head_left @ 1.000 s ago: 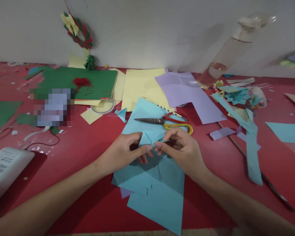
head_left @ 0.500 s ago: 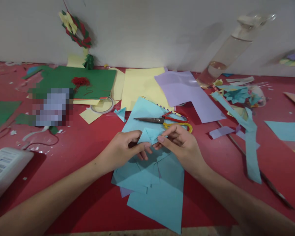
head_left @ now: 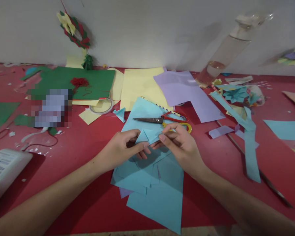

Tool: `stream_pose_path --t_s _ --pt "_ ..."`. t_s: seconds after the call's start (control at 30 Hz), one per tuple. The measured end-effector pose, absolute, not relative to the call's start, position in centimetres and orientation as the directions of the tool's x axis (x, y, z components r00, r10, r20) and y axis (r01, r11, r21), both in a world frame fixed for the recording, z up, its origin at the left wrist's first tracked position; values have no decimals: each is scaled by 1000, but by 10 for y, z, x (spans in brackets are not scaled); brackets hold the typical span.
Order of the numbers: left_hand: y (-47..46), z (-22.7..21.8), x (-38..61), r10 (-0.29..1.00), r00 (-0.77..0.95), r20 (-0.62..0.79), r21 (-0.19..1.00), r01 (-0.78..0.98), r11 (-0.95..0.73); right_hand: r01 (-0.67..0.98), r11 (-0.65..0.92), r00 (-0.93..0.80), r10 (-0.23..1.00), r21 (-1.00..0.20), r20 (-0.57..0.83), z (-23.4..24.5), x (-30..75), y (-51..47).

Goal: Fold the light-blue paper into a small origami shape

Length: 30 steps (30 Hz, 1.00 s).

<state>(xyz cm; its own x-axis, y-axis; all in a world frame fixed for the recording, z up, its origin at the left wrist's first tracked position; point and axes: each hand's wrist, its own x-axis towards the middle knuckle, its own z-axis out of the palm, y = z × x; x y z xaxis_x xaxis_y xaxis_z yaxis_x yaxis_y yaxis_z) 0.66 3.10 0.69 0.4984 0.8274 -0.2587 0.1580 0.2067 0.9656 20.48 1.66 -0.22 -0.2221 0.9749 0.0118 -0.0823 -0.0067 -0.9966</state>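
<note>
Both my hands pinch one small folded blue paper piece point(head_left: 148, 135) just above the red table point(head_left: 83, 144). My left hand point(head_left: 124, 149) grips its left side, thumb along the lower edge. My right hand point(head_left: 180, 144) holds its right corner between thumb and forefinger. Under them lies a pile of blue paper sheets point(head_left: 153, 183). Scissors point(head_left: 162, 120) with red and yellow handles rest on a blue sheet just beyond my fingers.
Yellow sheets point(head_left: 140, 86), a lilac sheet point(head_left: 186, 93) and green card point(head_left: 73, 82) lie farther back by the wall. A tape roll point(head_left: 103, 105), a clear bottle point(head_left: 223, 54), blue paper strips point(head_left: 249, 141) and a white container point(head_left: 5, 170) surround the spot.
Both hands with the folded blue piece have shifted slightly farther from me, toward the scissors. The grip looks the same.
</note>
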Motion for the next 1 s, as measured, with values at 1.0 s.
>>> stream_pose_path --t_s 1.0 --pt "15 10 14 898 421 -124 965 261 11 40 -31 -222 974 -999 -39 0 200 9"
